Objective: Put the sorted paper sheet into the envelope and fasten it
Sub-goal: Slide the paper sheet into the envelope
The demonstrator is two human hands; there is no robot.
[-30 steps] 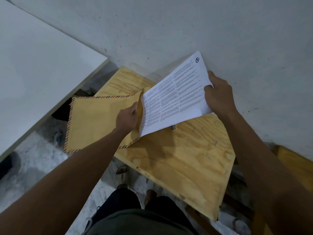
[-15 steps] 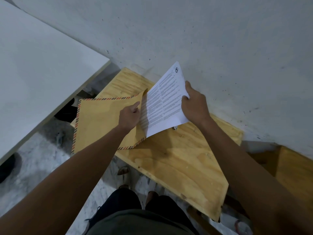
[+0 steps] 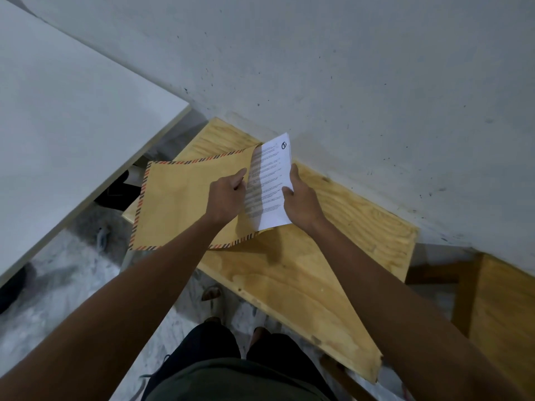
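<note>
Near edge: dark trousers [image 3: 214,351] and grey-green shirt hem, feet on the mottled floor [image 3: 58,287]. Plywood bench [image 3: 304,273] runs off toward the grey wall [image 3: 347,68]; white tabletop [image 3: 63,134] at left.

Change since a second ago: paper sheet [image 3: 273,180] has gone much deeper into the envelope [image 3: 176,206]; only a narrow strip of printed page still shows, and the right hand [image 3: 302,201] has closed in beside the left hand [image 3: 227,198].

Left hand fingers curled on the envelope's open mouth, lifting the upper flap edge. Right hand fingers pinch the sheet's outer edge, thumb on top. Envelope is brown with a red-and-black striped border, lying over the bench's left end. The sheet's left part is inside it and shadowed
</note>
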